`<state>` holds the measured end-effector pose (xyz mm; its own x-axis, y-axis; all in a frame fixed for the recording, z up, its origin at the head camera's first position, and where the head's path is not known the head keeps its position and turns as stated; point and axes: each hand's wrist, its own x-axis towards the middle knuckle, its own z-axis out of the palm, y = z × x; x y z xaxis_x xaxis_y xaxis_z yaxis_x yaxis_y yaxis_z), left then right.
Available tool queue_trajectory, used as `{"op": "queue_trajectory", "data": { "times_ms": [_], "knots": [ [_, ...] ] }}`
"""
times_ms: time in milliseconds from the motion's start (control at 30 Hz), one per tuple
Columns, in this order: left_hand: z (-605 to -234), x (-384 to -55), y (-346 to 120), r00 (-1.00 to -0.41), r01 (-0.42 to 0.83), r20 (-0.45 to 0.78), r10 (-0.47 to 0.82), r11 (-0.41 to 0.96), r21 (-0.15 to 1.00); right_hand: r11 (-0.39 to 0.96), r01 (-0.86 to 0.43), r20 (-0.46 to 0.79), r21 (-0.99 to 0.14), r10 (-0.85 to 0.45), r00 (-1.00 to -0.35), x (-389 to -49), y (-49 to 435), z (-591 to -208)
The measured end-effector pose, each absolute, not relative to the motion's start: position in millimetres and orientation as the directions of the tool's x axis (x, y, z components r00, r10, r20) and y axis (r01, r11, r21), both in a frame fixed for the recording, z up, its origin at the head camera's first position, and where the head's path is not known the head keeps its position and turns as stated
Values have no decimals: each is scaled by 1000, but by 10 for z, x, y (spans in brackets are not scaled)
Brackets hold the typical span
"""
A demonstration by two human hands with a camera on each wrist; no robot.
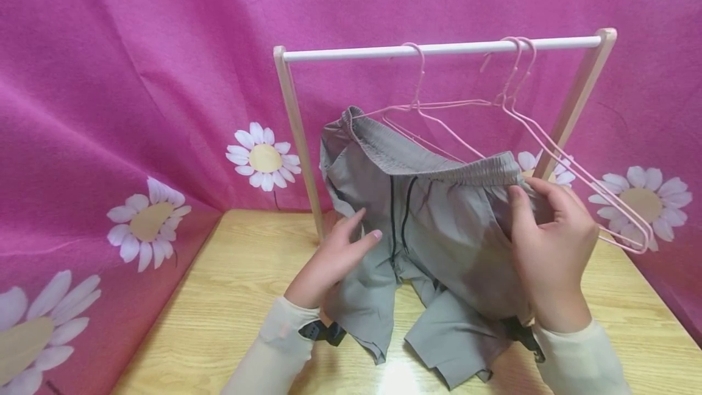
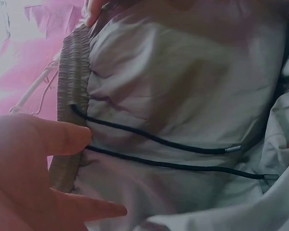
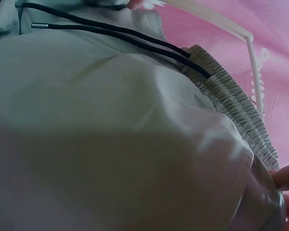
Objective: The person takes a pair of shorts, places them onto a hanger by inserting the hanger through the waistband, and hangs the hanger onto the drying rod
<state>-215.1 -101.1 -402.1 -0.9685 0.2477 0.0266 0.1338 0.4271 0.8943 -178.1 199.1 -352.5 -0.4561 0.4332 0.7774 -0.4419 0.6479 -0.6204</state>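
Observation:
Grey shorts [image 1: 450, 224] with an elastic waistband [image 2: 70, 77] and black drawstrings [image 3: 120, 36] hang from a pink wire hanger [image 1: 439, 122]. The hanger's left end runs inside the waistband at the left. At the waistband's right end, my right hand [image 1: 556, 249] pinches the fabric between thumb and fingers. My left hand [image 1: 331, 258] is in front of the left leg, thumb and fingers spread and holding nothing. Its thumb [image 2: 67, 137] overlaps the waistband in the left wrist view. The shorts' leg hems hang low over the wooden table.
The hanger hooks over the white rail [image 1: 351, 52] of a small wooden rack [image 1: 576, 102]. More pink hangers [image 1: 581, 178] hang at the rail's right, partly behind my right hand. A pink flowered cloth [image 1: 164, 47] surrounds the wooden table [image 1: 219, 297].

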Motion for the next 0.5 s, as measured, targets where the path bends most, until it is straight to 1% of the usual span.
{"op": "queue_trajectory", "data": {
  "times_ms": [133, 367, 500],
  "knots": [
    [-4006, -2204, -1053, -975, 152, 63, 214, 432, 889, 642, -436, 768, -631, 437, -468, -1770, 2016, -3527],
    [-3956, -2216, -1143, -988, 60, -9, 152, 443, 894, 640, -427, 757, -639, 423, -498, -1755, 2068, -3546],
    [-3911, -2202, -1205, -988, 64, -11, 154, 471, 880, 649, -435, 765, -624, 397, -506, -1738, 2098, -3564]
  ]
}}
